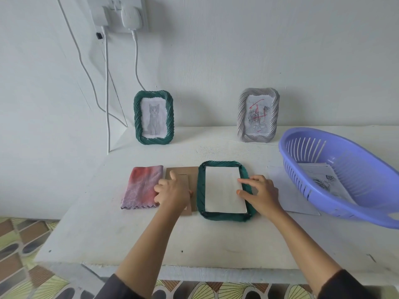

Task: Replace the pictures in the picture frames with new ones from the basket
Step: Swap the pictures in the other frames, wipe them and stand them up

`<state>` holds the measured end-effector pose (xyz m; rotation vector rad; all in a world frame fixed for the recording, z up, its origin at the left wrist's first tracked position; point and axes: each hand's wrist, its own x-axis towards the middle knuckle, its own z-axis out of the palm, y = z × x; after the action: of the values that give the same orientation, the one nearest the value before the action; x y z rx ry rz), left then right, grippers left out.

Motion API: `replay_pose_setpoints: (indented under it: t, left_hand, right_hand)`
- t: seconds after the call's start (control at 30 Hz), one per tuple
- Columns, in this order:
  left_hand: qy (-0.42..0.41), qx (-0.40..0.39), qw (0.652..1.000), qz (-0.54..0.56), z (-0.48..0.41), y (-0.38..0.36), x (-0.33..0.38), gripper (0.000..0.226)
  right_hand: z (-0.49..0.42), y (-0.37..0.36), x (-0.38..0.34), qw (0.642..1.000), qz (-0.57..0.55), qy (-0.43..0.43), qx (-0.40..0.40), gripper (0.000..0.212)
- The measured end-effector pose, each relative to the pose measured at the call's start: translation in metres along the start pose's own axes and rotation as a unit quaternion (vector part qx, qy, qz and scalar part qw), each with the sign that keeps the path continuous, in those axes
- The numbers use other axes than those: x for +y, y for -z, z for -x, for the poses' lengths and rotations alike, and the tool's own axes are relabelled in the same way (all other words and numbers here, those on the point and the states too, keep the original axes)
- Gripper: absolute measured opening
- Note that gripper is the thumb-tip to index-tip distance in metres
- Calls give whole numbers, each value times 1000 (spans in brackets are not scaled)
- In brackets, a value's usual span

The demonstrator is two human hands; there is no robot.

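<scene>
Green rope-edged frame (224, 192) face down on the counter (151, 238), white sheet (222, 190) in its back, right hand (258, 194) spread flat on the sheet's edge, left hand (172, 190) pressing open-fingered on the brown backing board (181, 172) just left of the frame, purple basket (345, 175) right of the frame

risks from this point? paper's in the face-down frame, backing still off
1. The white paper lies loose in the face-down green frame, pinned only by the right hand; it could shift or crease when the backing goes on.
2. The left hand on the cardboard backing sits against the cloth; lifting could drag it.
3. The basket reaches the table's right edge; a forearm could bump it.
</scene>
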<state>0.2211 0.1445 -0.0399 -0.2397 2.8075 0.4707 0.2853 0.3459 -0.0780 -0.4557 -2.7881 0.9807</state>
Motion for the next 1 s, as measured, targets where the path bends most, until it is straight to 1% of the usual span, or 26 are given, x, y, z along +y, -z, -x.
replay_pose_setpoints:
  t: [0.1,0.17,0.23,0.37,0.43,0.47,0.53,0.57,0.6,0.63,0.7,0.73,0.8,0.87,0.93,1.0]
  left_hand:
    - [6,-2,999,31,-4,4,-3,81]
    - [-9,12,999,34,-11,5,-8,85]
    - [-33,35,998,52,-17,8,-12,79]
    - [-57,80,988,122,-19,21,-17,57]
    - [-66,126,975,169,-14,31,-20,49]
    - [-72,152,967,193,-11,36,-21,48]
    - [-93,187,944,254,-7,46,-22,53]
    - [-106,188,931,295,-5,49,-20,57]
    - [-115,170,916,344,-3,50,-16,60]
    - [-114,135,899,400,0,49,-11,62]
    - [-97,29,868,486,7,41,2,64]
    - [-89,-23,858,505,12,33,9,64]
    - [-84,-96,855,502,18,16,20,64]
    - [-82,-130,858,491,20,1,28,66]
    - [-86,-134,862,480,19,-8,32,67]
    - [-99,-122,878,452,17,-13,36,68]
  right_hand:
    - [-1,0,0,1000,-3,-4,-1,35]
    - [-1,1,-1,1000,-5,-3,-2,35]
    - [0,1,-1,1000,-5,-2,-2,35]
    - [0,1,-1,1000,-15,-2,-1,35]
    - [-1,2,-2,999,-34,-5,0,34]
    - [-1,3,-3,999,-48,-11,-1,34]
    - [-1,5,-4,996,-80,-25,-1,34]
    - [-1,5,-5,995,-96,-31,1,34]
    - [0,5,-6,993,-113,-36,8,35]
    - [0,6,-7,991,-127,-36,19,38]
    - [2,7,-12,988,-144,-25,43,47]
    - [3,8,-15,987,-153,-20,47,47]
    - [3,10,-19,981,-193,-22,29,35]
    - [3,10,-20,975,-220,-25,-3,30]
    - [2,9,-18,977,-208,-27,-27,31]
    - [2,9,-18,980,-191,-35,-38,33]
